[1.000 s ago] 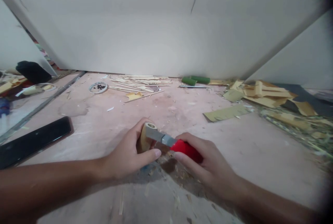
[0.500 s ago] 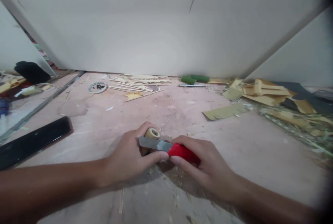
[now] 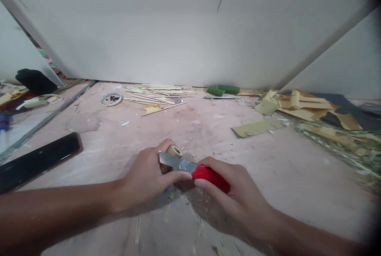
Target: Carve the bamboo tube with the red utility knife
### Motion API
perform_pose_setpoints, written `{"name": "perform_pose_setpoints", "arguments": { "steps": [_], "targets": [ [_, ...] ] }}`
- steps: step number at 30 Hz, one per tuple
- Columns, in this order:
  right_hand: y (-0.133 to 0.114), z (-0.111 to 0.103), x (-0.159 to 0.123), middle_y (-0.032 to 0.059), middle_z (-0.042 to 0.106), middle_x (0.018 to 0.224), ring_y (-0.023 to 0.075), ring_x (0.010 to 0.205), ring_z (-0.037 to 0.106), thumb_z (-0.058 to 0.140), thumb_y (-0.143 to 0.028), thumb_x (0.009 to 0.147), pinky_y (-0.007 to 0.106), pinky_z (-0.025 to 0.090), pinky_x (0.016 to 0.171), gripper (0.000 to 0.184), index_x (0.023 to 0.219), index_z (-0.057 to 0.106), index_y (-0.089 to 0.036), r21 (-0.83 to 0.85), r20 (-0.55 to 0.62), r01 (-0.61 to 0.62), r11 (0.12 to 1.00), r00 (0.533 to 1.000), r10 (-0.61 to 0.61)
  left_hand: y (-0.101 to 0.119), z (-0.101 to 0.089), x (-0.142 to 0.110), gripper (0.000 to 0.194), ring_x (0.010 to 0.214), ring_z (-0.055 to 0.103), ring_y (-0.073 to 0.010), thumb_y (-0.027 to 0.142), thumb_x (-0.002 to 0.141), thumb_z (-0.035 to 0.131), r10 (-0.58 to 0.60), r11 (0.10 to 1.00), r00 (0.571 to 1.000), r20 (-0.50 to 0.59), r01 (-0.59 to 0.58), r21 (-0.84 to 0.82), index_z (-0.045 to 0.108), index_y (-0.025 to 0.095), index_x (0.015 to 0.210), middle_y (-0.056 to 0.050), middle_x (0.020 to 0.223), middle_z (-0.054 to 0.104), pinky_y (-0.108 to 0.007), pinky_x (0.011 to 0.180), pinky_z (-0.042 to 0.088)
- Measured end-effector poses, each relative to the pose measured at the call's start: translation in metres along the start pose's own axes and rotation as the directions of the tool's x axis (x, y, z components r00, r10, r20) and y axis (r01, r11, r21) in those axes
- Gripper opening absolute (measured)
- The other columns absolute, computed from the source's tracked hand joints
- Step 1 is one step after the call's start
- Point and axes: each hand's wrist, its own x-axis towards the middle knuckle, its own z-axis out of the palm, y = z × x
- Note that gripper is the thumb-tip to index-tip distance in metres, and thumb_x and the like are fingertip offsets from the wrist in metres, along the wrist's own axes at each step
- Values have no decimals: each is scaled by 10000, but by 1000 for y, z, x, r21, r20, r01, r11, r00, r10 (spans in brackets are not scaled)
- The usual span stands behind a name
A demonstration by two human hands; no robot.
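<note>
My left hand (image 3: pixel 151 172) is closed around a short, pale, hollow tube that looks like bamboo (image 3: pixel 174 151); its open end points up and away from me, and the fingers hide its lower part. In my right hand (image 3: pixel 229 184) is a knife (image 3: pixel 172 161) with a red handle and a wide flat blade. The blade lies across the near side of the tube, its tip reaching the left hand. My left thumb rests close to where the blade meets the handle. Small shavings (image 3: pixel 199 212) are scattered on the pinkish table (image 3: pixel 113 145) below both hands.
A phone (image 3: pixel 44 160) lies at the left. Toward the back are a round lid with dark bits (image 3: pixel 111 99), a pile of thin sticks (image 3: pixel 160 93) and green tube pieces (image 3: pixel 223 90). Strips and scraps (image 3: pixel 309 105) fill the right. A white panel (image 3: pixel 178 29) stands behind.
The knife blade has tilted slightly, showing more of its flat face against the tube. Both hands keep nearly the same place.
</note>
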Motion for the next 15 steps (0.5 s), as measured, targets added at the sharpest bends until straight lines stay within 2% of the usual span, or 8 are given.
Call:
{"name": "perform_pose_setpoints", "arguments": {
  "steps": [4, 9, 15],
  "targets": [
    [-1, 1, 0, -13, 738, 856, 165, 724, 656, 573, -453, 1043, 271, 438, 661, 236, 1000, 680, -247, 5, 0, -22, 1000, 1000, 22, -2, 0, 1, 381, 677, 575, -154, 460, 808, 838, -13, 999, 1000, 3, 13, -31, 548, 213, 831, 55, 709, 621, -254, 604, 395],
    [-3, 2, -1, -27, 737, 852, 156, 718, 652, 588, -436, 1030, 266, 434, 656, 208, 992, 684, -256, 12, -6, -28, 1000, 1000, 28, -4, -1, 3, 455, 661, 555, -140, 455, 716, 909, -17, 1000, 1000, -23, 16, -21, 533, 206, 773, 69, 669, 609, -237, 570, 370],
    [-3, 5, -2, -17, 724, 808, 166, 683, 625, 582, -434, 1024, 279, 416, 629, 220, 954, 678, -249, -46, -32, -56, 997, 998, 54, -1, -1, 3, 377, 655, 558, -137, 376, 740, 894, -25, 994, 999, -22, 23, -105, 567, 188, 744, 58, 669, 603, -231, 583, 381]
  ]
}}
